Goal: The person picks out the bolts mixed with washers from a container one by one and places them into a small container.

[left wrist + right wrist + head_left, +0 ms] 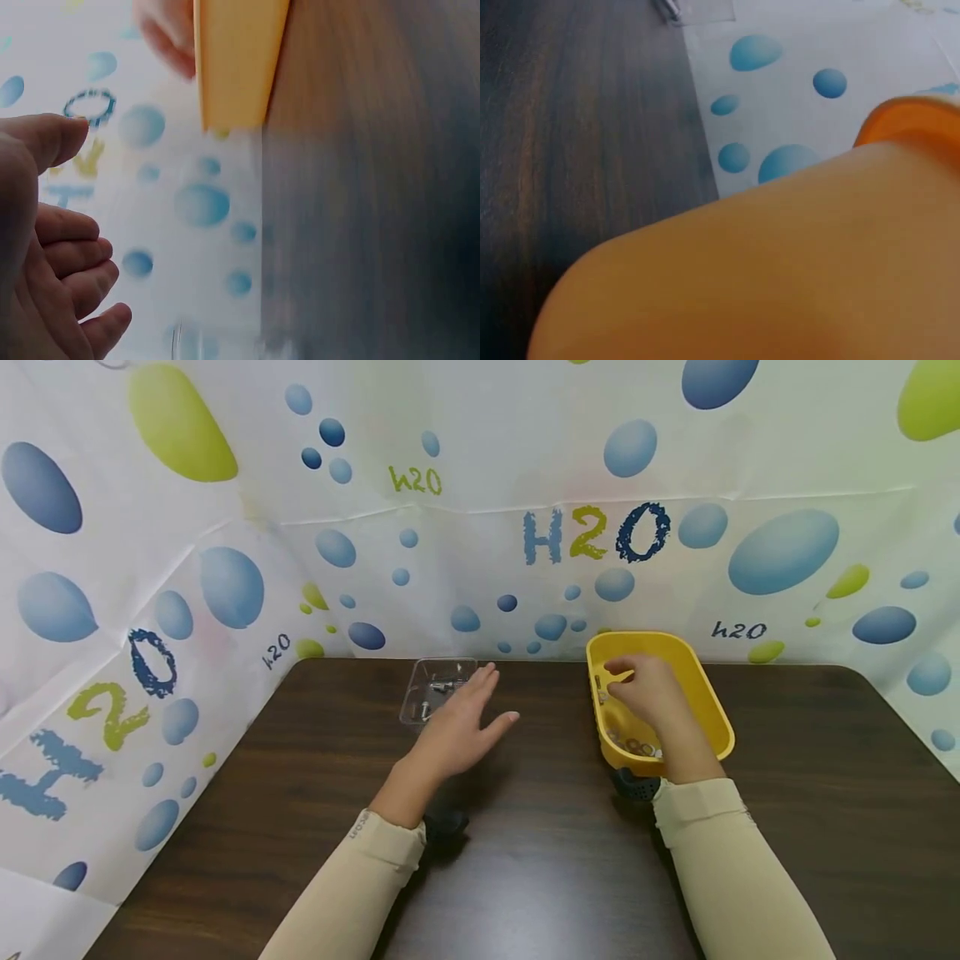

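Note:
My left hand [459, 731] is held over the near right side of a clear plastic tray [408, 714], fingers straight and thumb spread away. Several small metal screws [442, 687] lie in that tray. In the left wrist view the same hand [56, 247] shows nothing in its fingers. Over the yellow tub [716, 718] hovers my right hand [651, 689], its fingers bent and a gap showing between thumb and forefinger. Below it, metal washers or rings [637, 747] lie on the tub's floor, with a few small parts [602, 693] along its left side.
Both containers stand on a dark wooden table [525, 860], near its back edge. A white sheet [480, 460] printed with blue and green drops hangs behind and to the left. Dark wrist devices [636, 785] sit under the sleeve cuffs. The tub's wall [765, 277] fills much of the right wrist view.

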`<state>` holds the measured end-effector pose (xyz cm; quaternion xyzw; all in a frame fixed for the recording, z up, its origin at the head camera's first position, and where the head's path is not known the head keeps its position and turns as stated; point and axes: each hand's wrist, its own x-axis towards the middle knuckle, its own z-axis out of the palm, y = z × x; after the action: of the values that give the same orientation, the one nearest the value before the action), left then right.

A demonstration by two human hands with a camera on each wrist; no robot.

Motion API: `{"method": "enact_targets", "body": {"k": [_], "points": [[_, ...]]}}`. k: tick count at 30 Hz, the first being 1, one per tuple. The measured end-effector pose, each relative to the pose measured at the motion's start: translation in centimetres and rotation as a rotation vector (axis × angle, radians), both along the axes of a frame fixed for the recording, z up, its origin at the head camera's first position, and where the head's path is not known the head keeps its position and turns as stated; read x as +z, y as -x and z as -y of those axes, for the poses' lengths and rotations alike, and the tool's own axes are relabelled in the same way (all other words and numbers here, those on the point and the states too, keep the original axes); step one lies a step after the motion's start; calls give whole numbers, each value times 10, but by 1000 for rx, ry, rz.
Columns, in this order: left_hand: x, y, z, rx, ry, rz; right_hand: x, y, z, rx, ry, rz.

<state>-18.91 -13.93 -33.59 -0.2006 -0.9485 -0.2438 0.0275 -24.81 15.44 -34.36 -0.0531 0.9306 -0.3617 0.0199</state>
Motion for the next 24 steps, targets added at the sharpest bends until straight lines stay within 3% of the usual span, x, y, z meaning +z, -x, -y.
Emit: {"method": "enact_targets", "body": {"k": [11,19,24], "points": [[-8,2,-73,-126,-3,86,-4,5,3,37,-38,87],[-21,6,-101,-181,31,119,-7,9,4,77,-158,120],[-28,7,-111,-199,41,111,-9,10,3,116,-178,152]]}}
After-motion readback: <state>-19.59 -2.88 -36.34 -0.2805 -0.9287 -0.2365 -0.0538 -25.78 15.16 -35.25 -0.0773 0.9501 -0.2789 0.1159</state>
